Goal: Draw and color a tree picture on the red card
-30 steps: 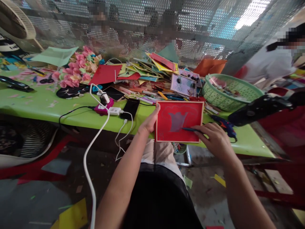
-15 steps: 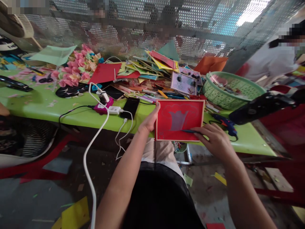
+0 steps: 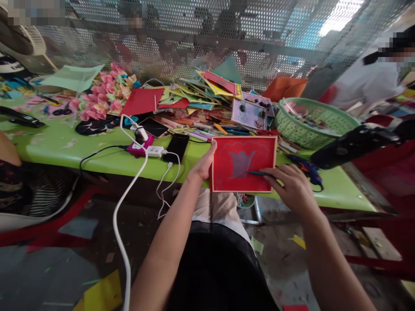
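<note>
With your left hand [image 3: 205, 166], fingers gripping its left edge, you apparently steady the red framed panel [image 3: 244, 164] over the desk's [image 3: 103, 165] front edge, so your right hand [image 3: 288, 183], fingers pinching a dark pen [image 3: 257, 173], can work beside the grey trunk shape [image 3: 240, 162].

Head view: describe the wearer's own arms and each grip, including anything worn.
The left arm and right arm are bare as far as they show: no sleeve, watch or bracelet. The left grip and right grip are ungloved human hands; I can make out no rings or markings. A black garment covers the front, above pale trousers.
</note>
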Tool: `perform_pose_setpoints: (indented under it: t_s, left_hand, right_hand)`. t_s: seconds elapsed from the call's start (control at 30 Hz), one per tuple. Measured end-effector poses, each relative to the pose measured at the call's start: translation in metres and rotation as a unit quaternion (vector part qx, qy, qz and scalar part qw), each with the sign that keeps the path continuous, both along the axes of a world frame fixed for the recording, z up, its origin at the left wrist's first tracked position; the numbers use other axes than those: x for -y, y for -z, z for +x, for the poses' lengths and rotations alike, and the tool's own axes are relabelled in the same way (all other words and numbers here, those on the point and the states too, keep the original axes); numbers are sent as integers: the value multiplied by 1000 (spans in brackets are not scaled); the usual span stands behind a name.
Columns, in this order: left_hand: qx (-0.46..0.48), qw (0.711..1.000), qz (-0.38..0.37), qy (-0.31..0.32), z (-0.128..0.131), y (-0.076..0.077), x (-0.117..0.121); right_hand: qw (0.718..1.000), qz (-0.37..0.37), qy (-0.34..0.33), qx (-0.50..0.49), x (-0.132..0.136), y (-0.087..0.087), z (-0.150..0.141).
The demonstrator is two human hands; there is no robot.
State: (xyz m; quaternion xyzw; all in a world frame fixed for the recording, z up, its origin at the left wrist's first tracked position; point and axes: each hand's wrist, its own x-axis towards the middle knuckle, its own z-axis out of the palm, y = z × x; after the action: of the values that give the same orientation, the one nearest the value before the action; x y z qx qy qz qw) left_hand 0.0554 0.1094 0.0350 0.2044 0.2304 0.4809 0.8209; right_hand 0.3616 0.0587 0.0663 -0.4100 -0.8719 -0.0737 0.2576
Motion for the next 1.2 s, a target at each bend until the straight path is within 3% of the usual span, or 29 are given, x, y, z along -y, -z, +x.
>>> perform_pose_setpoints:
  t_s: [0.1,0.23,0.43,0.6,0.77,1.2]
  left_hand:
    - [1,1000,-3,-3,-1,4,-2]
    - [-10,1000,-5,-13,-1,8,-3]
    - [-5,1000,1,-1,-3,10,-4]
    - [-19,1000,-14,-1,-2,8,-4]
    - [-25,1000,-12,-8,-1,4,-2]
    - [-32,999,-11,-35,-1,5,-1]
  right_hand:
    - [1000,-5,11,-3,0,0,-1]
    - [1000,-12,-24,7,1,0,0]
    - [1000,-11,2,7,2,-1,0]
    - [999,-18,-29,22,3,2,7]
    - [1000,7,-11,21,3,4,12]
    - [1000,-21,-6,10,6,8,9]
